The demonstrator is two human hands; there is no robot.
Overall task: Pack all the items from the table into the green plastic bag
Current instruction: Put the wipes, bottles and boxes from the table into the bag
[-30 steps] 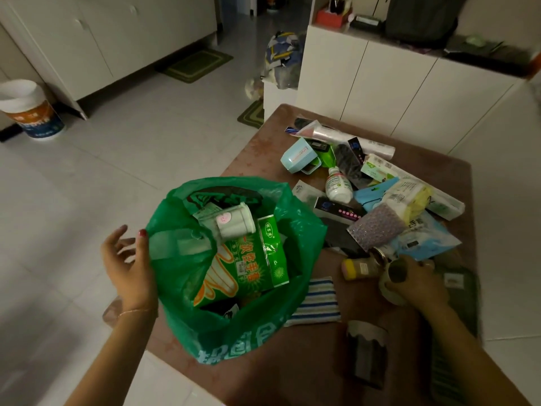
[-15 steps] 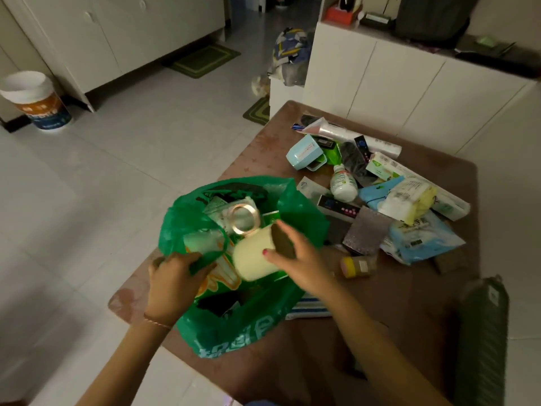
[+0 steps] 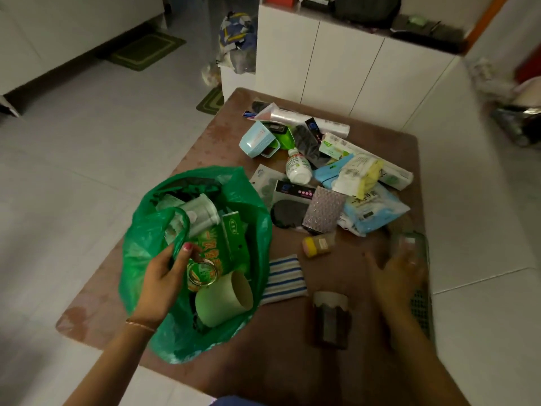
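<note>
We pinch the bag (image 3: 140,244) rim with our left hand (image 3: 159,276), mouth wide; our right hand (image 3: 401,276), spread and empty, should take the jar (image 3: 317,244) just beyond it.

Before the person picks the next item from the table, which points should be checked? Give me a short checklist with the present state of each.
1. Green bag mouth held open by left hand: ok.
2. Pale roll fully inside the bag: ok.
3. Right hand free to pick: ok, fingers spread, though blurred.
4. Nearest item in reach, dark cup: ok, it lies near the right hand.
5. Room left in the bag: cannot tell.
6. Table emptied: not ok, many items remain.
</note>
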